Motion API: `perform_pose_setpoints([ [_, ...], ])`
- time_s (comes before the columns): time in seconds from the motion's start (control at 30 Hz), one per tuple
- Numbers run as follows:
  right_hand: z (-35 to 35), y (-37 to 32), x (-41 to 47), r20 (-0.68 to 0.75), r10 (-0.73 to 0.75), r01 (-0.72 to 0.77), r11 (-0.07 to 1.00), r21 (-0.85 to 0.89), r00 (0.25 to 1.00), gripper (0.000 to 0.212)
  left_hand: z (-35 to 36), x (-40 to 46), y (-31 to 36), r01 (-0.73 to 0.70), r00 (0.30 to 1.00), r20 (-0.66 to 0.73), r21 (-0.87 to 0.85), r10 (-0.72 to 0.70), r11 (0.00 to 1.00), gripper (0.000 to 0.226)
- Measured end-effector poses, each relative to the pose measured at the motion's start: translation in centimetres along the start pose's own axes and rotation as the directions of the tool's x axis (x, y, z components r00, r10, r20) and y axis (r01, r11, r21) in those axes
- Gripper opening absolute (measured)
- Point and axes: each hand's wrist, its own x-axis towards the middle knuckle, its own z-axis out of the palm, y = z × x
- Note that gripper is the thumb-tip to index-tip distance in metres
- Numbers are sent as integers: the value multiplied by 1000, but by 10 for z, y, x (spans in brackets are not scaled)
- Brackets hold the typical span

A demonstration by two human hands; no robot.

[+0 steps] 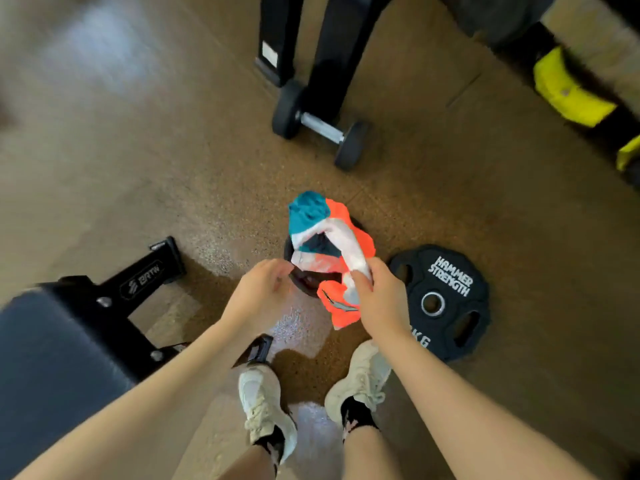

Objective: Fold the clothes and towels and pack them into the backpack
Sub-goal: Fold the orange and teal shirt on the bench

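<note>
I am watching the right hand [375, 299] pinching the bunched orange, teal and white garment [332, 251] at one o'clock of the loosely released left hand [263, 289], risking it slipping unfolded onto the weight plate [446, 299] beneath.

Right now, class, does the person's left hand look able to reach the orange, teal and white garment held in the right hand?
Probably yes: the left hand hovers open beside the orange, teal and white garment, nothing between them, while the right hand grips it.
</note>
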Motion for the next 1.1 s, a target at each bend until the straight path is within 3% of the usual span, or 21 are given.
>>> perform_pose_setpoints([
  [0.2,-114,-157,-88,-93,-54,57,998,25,994,14,-136,-114,87,11,998,-57,-189,-22,982,29],
  [0.37,-180,-263,-165,-37,-270,271,963,13,962,16,-214,-201,138,-271,961,-137,-286,240,919,26],
  [0.5,-221,-327,-223,115,-486,472,872,128,866,17,-256,-238,153,-537,840,-167,-116,517,835,52],
  [0.6,-245,-357,-251,252,-574,549,819,166,779,13,-276,-252,162,-612,778,-218,-49,590,789,59],
  [0.73,-267,-376,-257,178,-630,587,773,242,756,18,-284,-265,162,-469,867,-236,-91,438,879,14],
  [0.83,-284,-377,-247,99,-626,565,751,342,773,17,-285,-269,146,-391,896,-257,-70,362,918,5],
  [0.93,-296,-379,-240,148,-636,548,743,385,758,18,-285,-279,146,-355,898,-325,-139,296,924,13],
  [1.0,-299,-380,-230,99,-623,572,760,309,776,15,-287,-283,157,-350,887,-400,-255,231,901,21],
  [1.1,-301,-376,-205,-88,-582,579,813,-60,808,27,-303,-291,191,-355,865,-493,-478,89,803,20],
])
